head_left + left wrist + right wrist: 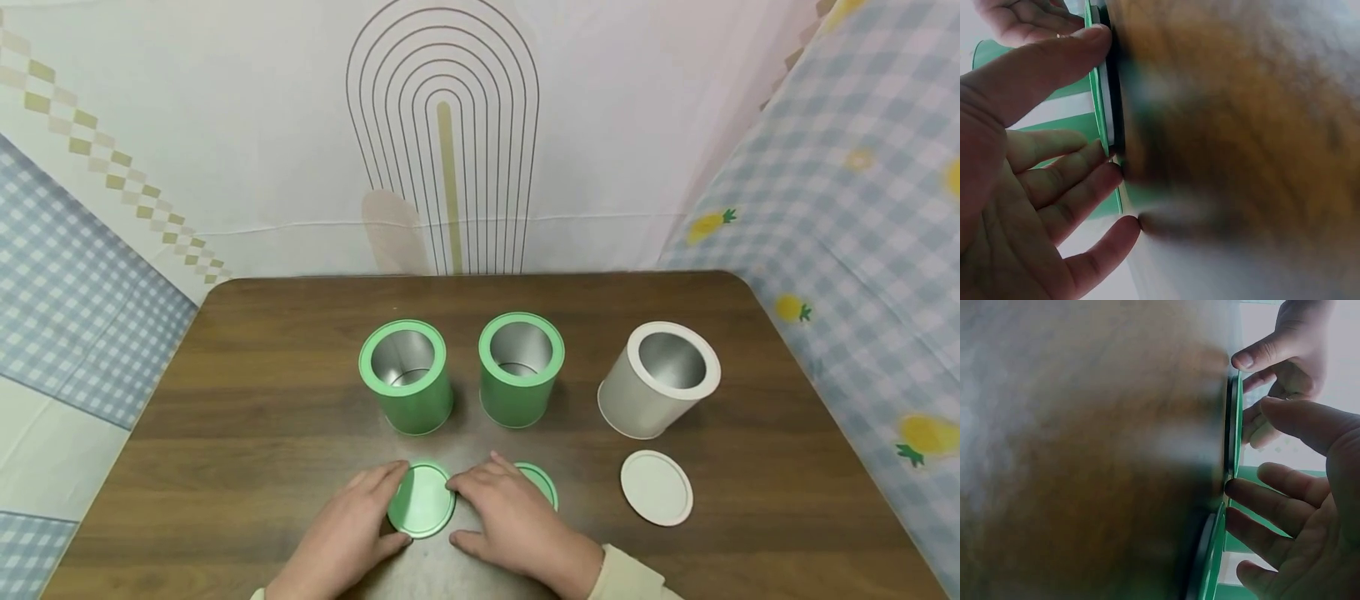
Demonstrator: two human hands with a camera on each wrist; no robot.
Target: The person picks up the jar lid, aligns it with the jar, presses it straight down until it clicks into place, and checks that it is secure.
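Note:
A round green lid [422,500] lies on the table between the two hands. My left hand [347,521] holds its left side, thumb at the near edge and fingers at the far edge; the left wrist view shows the thumb [1094,44] against the rim. At the lid's right edge, my right hand [510,518] touches it with extended fingers [1260,494], its thumb raised apart. Partly hidden behind that hand is a second green lid [542,481]. Two green cans, a left one [417,408] and a middle one [516,400], stand uncovered beyond the lids.
On the right stands an uncovered white can [637,400], with a white lid [657,488] flat in front of it. The brown wooden table [247,400] ends at a hanging white cloth [285,150]; checked cloths hang at both sides.

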